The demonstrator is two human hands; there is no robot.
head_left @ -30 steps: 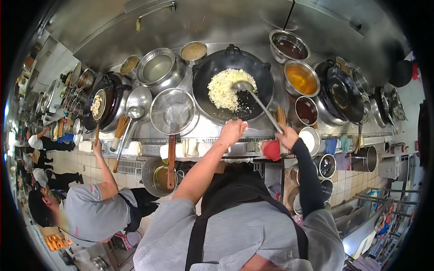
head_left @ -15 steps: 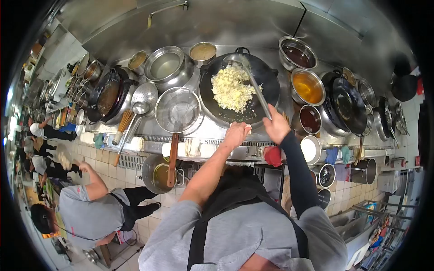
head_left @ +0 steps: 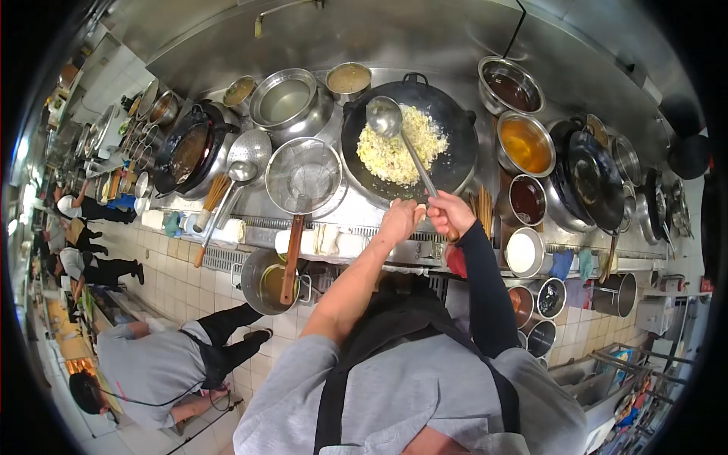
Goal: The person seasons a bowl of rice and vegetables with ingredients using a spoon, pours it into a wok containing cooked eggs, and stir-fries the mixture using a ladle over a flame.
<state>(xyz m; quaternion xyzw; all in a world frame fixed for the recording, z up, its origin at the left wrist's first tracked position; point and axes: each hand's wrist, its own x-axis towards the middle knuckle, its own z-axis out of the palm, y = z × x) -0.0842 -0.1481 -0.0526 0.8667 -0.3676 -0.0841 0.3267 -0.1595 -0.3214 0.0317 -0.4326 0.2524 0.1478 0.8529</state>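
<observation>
In front of me sits a black wok (head_left: 455, 171) holding a mound of pale yellow fried rice (head_left: 379, 158), apparently with egg. My right hand (head_left: 452, 215) is wrapped round the handle end of a long metal ladle (head_left: 384, 117). The ladle's bowl is over the far left part of the rice; I cannot tell whether it touches. My left hand (head_left: 402, 222) is closed at the wok's near rim, with a bit of pale cloth (head_left: 420, 212) showing by the fingers. The exact grip point is hidden under that hand.
Left of the wok lie a wire strainer (head_left: 305, 176) with a wooden handle, a perforated skimmer (head_left: 251, 152) and a pot of cloudy liquid (head_left: 283, 102). To the right stand bowls of amber liquid (head_left: 525, 144) and dark sauce (head_left: 527, 200). A co-worker (head_left: 159, 371) bends at the lower left.
My right hand has drawn closer to my left, and the ladle's bowl has moved nearer, over the rice. The rice has shifted in the wok. The co-worker's raised arm has come down.
</observation>
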